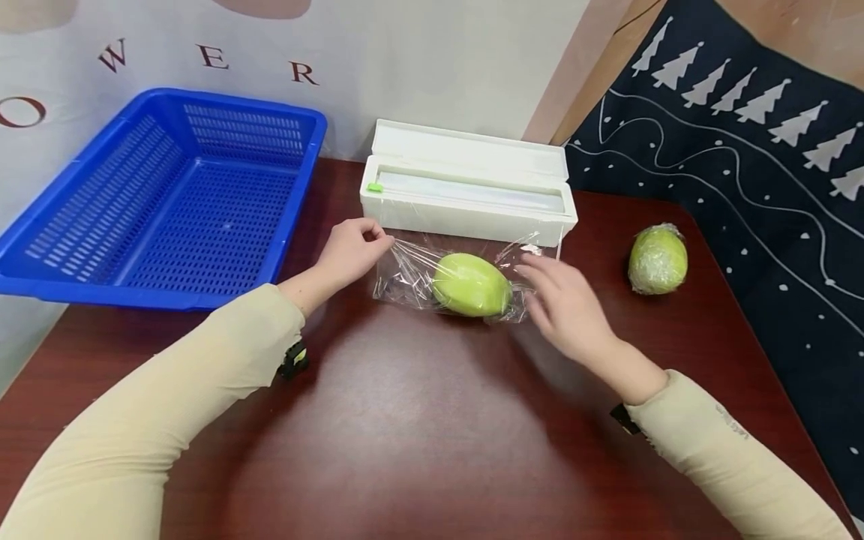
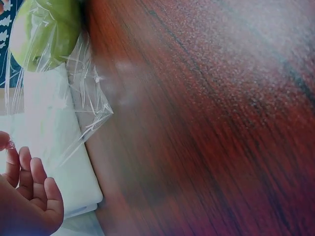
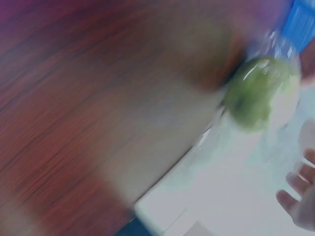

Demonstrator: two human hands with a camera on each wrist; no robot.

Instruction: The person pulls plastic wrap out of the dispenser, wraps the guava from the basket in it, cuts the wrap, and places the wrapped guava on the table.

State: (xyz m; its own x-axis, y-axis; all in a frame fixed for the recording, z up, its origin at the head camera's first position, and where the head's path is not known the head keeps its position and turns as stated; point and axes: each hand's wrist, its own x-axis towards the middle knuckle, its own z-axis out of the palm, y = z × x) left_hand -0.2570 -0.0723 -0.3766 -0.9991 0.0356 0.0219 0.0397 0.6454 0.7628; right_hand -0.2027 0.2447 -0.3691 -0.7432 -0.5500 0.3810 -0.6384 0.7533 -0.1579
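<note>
A smooth green oval fruit point(image 1: 471, 285) lies on the table under clear plastic wrap point(image 1: 408, 283) drawn from a white dispenser box point(image 1: 466, 219). My left hand point(image 1: 354, 251) pinches the wrap's left part between thumb and index finger, pulling it into taut creases; in the left wrist view the other fingers of that hand point(image 2: 37, 191) are loosely bent. My right hand point(image 1: 570, 307) is beside the wrap's right edge with fingers extended and holds nothing that shows. It is slightly blurred. In the right wrist view the fruit point(image 3: 256, 93) shows through the wrap.
A blue plastic basket point(image 1: 209, 225) stands at the left. Another green fruit point(image 1: 658, 259), wrapped in film, sits at the right of the brown table point(image 1: 405, 427). The box's lid is raised, and a green slider point(image 1: 374, 187) is at its left end. A dark tree-patterned cloth point(image 1: 756, 195) hangs at the right.
</note>
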